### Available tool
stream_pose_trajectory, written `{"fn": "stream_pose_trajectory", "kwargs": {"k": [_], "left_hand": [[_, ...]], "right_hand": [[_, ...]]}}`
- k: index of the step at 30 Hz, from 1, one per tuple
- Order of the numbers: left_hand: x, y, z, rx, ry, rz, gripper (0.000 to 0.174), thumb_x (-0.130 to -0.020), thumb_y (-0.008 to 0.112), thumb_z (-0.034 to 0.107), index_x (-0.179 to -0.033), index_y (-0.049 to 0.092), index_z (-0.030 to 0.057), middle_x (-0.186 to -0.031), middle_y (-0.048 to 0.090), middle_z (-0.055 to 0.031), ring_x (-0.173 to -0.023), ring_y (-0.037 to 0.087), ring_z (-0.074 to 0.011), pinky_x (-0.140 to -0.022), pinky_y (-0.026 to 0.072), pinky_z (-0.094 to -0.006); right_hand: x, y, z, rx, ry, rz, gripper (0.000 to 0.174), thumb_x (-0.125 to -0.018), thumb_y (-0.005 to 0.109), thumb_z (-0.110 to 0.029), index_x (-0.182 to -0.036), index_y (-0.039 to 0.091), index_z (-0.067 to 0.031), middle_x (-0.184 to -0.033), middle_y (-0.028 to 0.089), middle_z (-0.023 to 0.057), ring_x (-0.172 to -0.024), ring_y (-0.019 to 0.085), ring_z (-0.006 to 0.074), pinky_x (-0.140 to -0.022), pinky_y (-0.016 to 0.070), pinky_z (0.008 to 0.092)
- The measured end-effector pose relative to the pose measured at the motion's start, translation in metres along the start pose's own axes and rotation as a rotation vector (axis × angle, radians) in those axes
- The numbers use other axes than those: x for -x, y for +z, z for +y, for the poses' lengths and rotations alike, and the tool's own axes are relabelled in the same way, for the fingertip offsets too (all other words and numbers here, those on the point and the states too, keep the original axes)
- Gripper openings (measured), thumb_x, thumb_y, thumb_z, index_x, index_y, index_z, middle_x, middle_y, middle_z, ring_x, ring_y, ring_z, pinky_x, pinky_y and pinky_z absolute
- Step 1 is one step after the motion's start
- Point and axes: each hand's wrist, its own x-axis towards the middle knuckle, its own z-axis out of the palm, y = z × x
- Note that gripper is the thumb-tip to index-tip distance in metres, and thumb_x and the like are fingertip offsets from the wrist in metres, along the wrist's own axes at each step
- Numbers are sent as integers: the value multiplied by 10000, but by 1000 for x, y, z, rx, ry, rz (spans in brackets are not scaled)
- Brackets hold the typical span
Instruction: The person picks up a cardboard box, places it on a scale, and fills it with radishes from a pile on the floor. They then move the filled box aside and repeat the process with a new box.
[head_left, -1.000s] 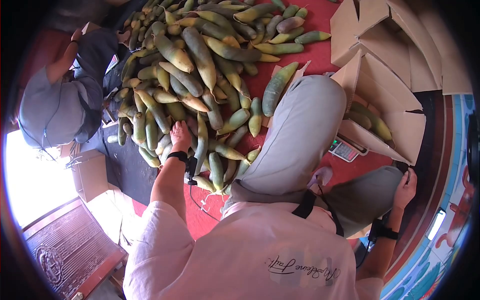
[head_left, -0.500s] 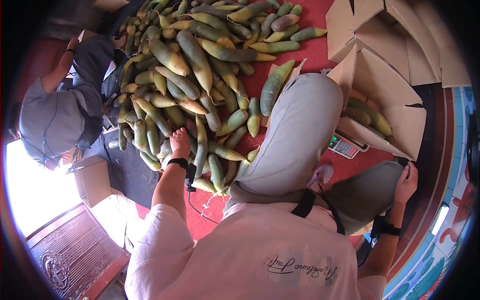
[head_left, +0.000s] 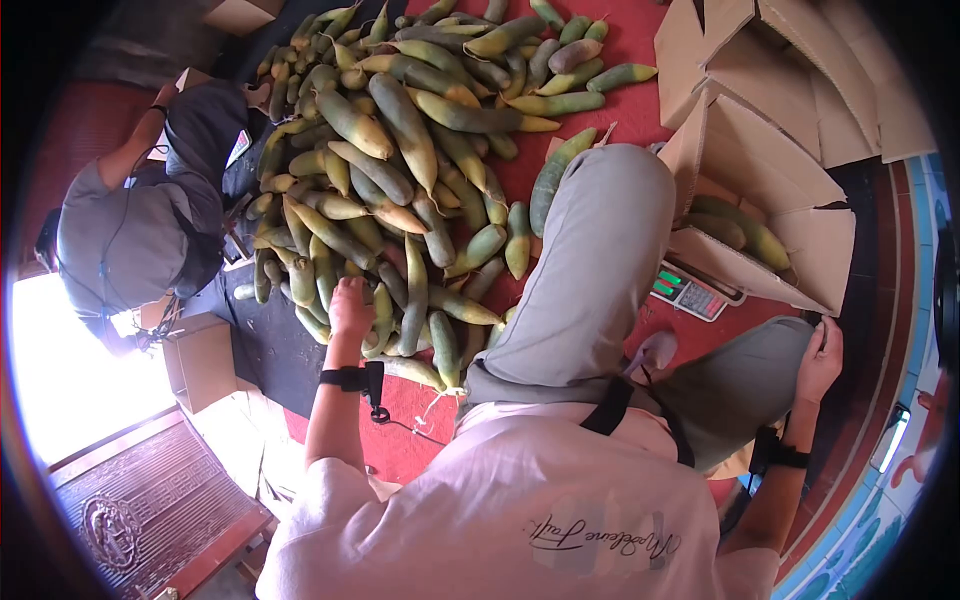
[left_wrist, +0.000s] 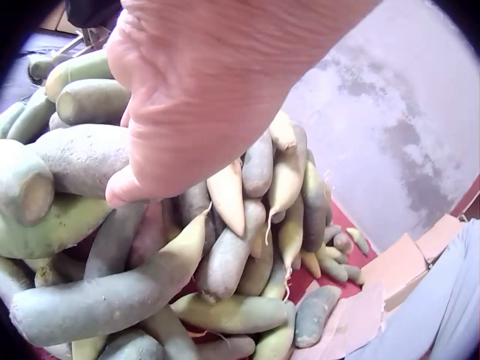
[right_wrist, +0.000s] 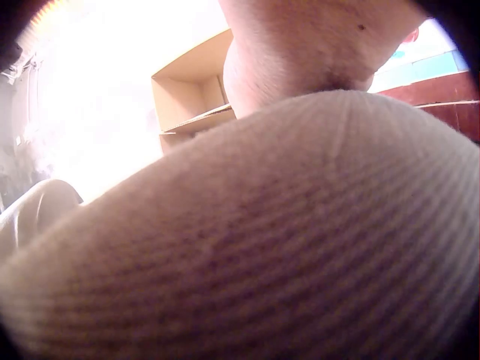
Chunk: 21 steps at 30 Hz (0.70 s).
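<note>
My left hand (head_left: 350,308) is at the near side of a heap of green radishes (head_left: 405,125). Its fingers curl over a radish, mostly hidden under them. In the left wrist view the thumb (left_wrist: 124,187) lies against the end of a thick grey-green radish (left_wrist: 82,159), and the palm hides the other fingers. A long radish (left_wrist: 112,296) with a pale tip lies just below the hand. My right hand (head_left: 820,362) rests on the right knee (head_left: 750,385) with loosely bent fingers, holding nothing, close to the corner of an open cardboard box (head_left: 835,255).
Several radishes (head_left: 765,250) lie inside the box, beside a scale (head_left: 690,292) with a lit green display. More cardboard boxes (head_left: 800,80) stand behind. Another person (head_left: 140,235) sits at the left, near a carved wooden chair (head_left: 150,500).
The left hand has drawn back slightly toward my body, and its fingers now curl more than before. The right hand stays on the knee. The head view has shifted a little.
</note>
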Motion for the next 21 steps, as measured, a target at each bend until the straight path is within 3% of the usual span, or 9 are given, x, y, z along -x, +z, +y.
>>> {"fn": "stream_pose_trajectory", "kwargs": {"k": [2, 8, 10, 12, 14, 17, 20, 21], "left_hand": [[7, -30, 13, 87, -58, 73, 393, -614, 645, 77, -997, 554, 79, -990, 531, -121, -983, 510, -310, -830, 442, -380], [11, -86, 13, 323, -41, 328, 458, -586, 712, 135, -1018, 584, 53, -970, 584, -134, -908, 563, -283, -814, 443, -350], [9, -108, 16, 536, -100, 380, 444, -621, 711, 120, -1040, 586, 46, -941, 601, -114, -858, 576, -222, -788, 447, -312], [12, -133, 32, 1001, -121, 352, 380, -713, 681, 61, -1073, 568, 20, -879, 581, -23, -758, 530, -94, -692, 435, -221], [18, -164, 55, 1233, -9, 389, 403, -771, 638, 49, -1149, 509, -7, -933, 567, -12, -795, 517, -83, -727, 412, -202], [25, -203, 84, 1361, 125, 480, 377, -802, 604, 62, -1157, 498, -13, -986, 561, -49, -830, 528, -94, -746, 416, -205], [35, -235, 113, 1659, 287, 403, 383, -828, 568, 66, -1178, 456, -42, -1081, 556, -134, -985, 552, -191, -893, 430, -305], [36, -242, 121, 1717, 370, 343, 419, -834, 572, 100, -1196, 429, -54, -1094, 550, -155, -993, 562, -215, -893, 446, -333]], "right_hand": [[0, 1, 2, -23, 7, -2, 158, -856, 508, -60, -996, 572, -23, -916, 600, 128, -835, 589, 284, -740, 464, 336], [-5, -7, -10, -65, 11, 54, 150, -859, 510, -55, -988, 568, -3, -916, 598, 133, -829, 590, 271, -748, 461, 322], [-9, -12, -16, -100, 31, 73, 146, -860, 511, -52, -984, 569, 0, -908, 596, 135, -825, 590, 266, -748, 460, 320], [-16, -20, -29, -131, 55, 96, 142, -861, 512, -48, -980, 570, 4, -900, 594, 138, -820, 590, 261, -748, 459, 317], [-24, -30, -52, -202, 7, 131, 132, -858, 517, -34, -971, 572, 5, -879, 586, 140, -799, 588, 255, -732, 459, 311], [-35, -49, -90, -250, -62, 162, 132, -840, 532, -15, -965, 570, 5, -863, 580, 140, -781, 585, 257, -715, 458, 305], [-47, -74, -137, -257, -228, 190, 193, -795, 552, 12, -985, 580, -9, -877, 592, 136, -769, 593, 265, -681, 470, 327], [-47, -80, -148, -274, -266, 170, 245, -767, 583, -2, -1012, 578, -12, -917, 591, 144, -796, 592, 276, -681, 477, 340]]}}
